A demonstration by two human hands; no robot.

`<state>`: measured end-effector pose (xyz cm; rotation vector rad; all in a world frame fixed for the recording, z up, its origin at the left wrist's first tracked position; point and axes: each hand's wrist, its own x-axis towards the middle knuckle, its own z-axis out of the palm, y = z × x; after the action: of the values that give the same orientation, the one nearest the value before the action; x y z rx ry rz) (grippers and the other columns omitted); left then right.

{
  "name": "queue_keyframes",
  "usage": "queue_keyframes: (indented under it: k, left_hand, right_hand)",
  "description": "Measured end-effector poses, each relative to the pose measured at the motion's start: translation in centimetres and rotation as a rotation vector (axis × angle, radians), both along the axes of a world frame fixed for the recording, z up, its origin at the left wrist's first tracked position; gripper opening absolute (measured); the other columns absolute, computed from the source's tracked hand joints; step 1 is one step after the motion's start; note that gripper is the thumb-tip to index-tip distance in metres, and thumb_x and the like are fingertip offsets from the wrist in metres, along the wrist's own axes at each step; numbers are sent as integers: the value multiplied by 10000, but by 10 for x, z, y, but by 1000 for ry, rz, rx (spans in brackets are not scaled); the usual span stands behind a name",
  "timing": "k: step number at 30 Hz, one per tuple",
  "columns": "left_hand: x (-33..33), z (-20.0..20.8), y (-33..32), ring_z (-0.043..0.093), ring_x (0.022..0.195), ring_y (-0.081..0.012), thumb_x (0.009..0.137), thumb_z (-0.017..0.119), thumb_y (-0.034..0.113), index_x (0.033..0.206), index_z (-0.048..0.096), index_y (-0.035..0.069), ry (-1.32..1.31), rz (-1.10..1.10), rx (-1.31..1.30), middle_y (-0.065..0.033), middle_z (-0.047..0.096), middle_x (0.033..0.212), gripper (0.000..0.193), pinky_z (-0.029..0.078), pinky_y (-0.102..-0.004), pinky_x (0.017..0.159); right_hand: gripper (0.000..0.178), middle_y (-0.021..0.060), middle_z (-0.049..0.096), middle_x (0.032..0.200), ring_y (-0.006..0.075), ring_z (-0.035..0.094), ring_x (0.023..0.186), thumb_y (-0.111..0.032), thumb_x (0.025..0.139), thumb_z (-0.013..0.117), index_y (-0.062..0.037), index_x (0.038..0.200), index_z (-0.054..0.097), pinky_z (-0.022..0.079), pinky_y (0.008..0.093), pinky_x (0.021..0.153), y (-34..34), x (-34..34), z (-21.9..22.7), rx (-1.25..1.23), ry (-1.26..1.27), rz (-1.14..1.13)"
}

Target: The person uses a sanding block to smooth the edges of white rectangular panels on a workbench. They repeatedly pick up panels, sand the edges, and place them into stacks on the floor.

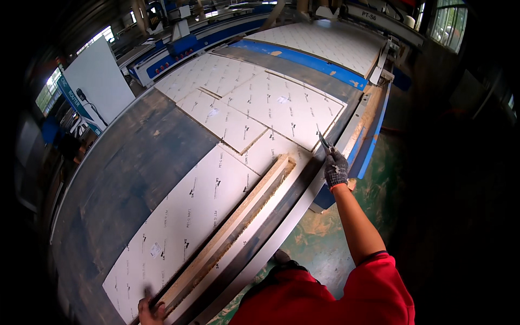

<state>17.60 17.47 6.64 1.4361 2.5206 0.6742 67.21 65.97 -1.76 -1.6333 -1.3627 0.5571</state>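
Wide, dark, worn tabletop (124,179) of a flatbed cutting machine, filling most of the view and curving off toward the upper left. Beyond it, a blue machine frame (303,57) crossing the top, with another white sheet (330,46) lying past it. Spread over the tabletop, white film-covered panels (271,105), cut into several rectangles with thin dark seams between, small printed marks scattered across them. Nearest, one long white panel (189,216) running from lower left up toward the middle. Along its right side, a long narrow strip (238,222) tilted on edge, raw chipboard core showing, lying just beside the grey metal rail (281,216) at the tabletop's right margin. Green stained floor (325,244) below that rail. Red sleeves (374,292) entering from the lower edge.

Right hand (336,169), in a grey knit glove with an orange cuff, stretched out to the tabletop's right edge near the far end of the strip, fingers closed around a small bladed tool (325,143) pointing up and away, its tip at the corner of a white panel. Left hand (150,310), bare, at the bottom edge, fingers curled over the near end of the strip, gripping it.
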Motion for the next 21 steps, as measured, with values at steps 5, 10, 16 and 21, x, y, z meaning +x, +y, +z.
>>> queue_keyframes:
  k: [5,10,16,21]
  left_hand:
    - [75,-5,123,537,1118,-411,830,751,286,1265,538,10,43,-303,-17,-228,563,1202,558,441,-468,967]
    - [122,-28,209,577,999,-413,836,742,329,1134,571,-1,169,-432,-98,-216,609,1076,476,474,-477,855]
    - [115,-59,228,594,712,-402,846,730,312,882,574,12,202,-385,-56,-187,597,784,340,456,-497,623]
    - [122,-41,219,578,638,-393,833,742,298,855,592,12,215,-383,11,-174,583,723,324,440,-489,573]
  right_hand:
    - [397,130,677,1151,194,640,1007,-84,923,560,58,1294,572,505,299,899,1,4,-31,110,661,29]
    - [328,96,677,1093,163,622,977,-64,932,543,67,1227,601,500,280,872,-4,3,-23,119,759,116]
    - [308,83,679,1115,165,615,983,-87,941,581,53,1214,615,487,283,877,7,-9,-46,45,615,100]
    - [413,212,679,1143,261,652,1039,-169,901,588,54,1248,605,490,344,923,-3,-26,-3,-44,519,92]
